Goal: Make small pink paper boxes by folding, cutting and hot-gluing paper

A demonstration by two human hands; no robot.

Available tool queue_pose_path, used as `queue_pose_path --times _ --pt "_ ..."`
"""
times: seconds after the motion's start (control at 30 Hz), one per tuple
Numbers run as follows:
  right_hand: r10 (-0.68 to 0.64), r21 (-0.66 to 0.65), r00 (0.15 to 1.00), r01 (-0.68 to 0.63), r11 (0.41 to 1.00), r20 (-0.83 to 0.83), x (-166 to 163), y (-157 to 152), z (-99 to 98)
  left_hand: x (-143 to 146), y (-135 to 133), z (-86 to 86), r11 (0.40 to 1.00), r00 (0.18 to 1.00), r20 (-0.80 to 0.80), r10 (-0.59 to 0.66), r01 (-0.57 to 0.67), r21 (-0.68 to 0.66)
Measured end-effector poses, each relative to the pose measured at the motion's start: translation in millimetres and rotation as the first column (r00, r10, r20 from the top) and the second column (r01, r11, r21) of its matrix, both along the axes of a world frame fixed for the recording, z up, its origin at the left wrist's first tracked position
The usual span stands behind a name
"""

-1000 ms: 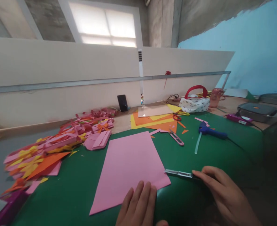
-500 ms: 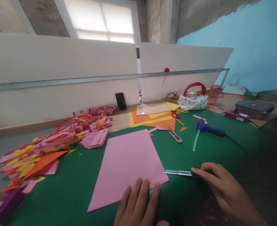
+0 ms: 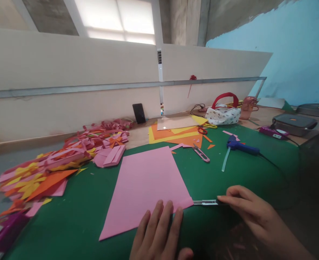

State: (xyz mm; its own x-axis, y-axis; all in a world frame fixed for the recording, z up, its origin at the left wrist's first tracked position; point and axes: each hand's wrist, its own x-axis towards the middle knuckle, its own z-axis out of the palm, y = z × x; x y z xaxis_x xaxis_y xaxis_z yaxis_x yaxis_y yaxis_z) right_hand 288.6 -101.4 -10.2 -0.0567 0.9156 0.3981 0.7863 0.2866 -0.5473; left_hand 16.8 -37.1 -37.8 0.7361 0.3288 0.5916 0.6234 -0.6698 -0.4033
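Note:
A folded pink paper sheet (image 3: 145, 184) lies on the green mat (image 3: 75, 213) in front of me. My left hand (image 3: 159, 233) rests on its near edge, fingers stretched and slightly spread. My right hand (image 3: 250, 207) pinches a utility knife (image 3: 206, 202) by its dark handle. The metal blade points left, and its tip meets the sheet's near right corner; whether it sits inside the fold is hidden. Beyond the sheet lie pink-handled thread snips (image 3: 202, 154). A blue glue gun (image 3: 242, 146) with a clear glue stick lies to the right.
Pink, yellow and orange paper bows and strips (image 3: 67, 155) are heaped at the left. Orange and yellow sheets (image 3: 175, 135), red-handled scissors (image 3: 202, 130), a phone (image 3: 139, 113), a patterned bag (image 3: 222, 116) and a pink jug (image 3: 247, 108) stand or lie farther back. A grey container (image 3: 295, 123) is at right.
My right hand has shifted slightly left, and the knife blade's tip has gone from over the sheet's right edge to its near right corner. My left hand stays on the paper.

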Motion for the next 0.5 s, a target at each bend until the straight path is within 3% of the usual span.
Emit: queue_pose_path --times 0.23,0.5 --pt "0.058 0.056 0.996 -0.061 0.997 0.066 -7.0 4.7 -3.6 3.3 0.0 -1.2 1.000 1.000 -0.026 -0.012 0.012 -0.015" --pt "0.007 0.123 0.999 -0.013 0.992 0.054 -6.8 -2.2 -8.8 12.9 -2.0 -2.7 0.998 0.999 -0.003 0.034 -0.034 -0.054"
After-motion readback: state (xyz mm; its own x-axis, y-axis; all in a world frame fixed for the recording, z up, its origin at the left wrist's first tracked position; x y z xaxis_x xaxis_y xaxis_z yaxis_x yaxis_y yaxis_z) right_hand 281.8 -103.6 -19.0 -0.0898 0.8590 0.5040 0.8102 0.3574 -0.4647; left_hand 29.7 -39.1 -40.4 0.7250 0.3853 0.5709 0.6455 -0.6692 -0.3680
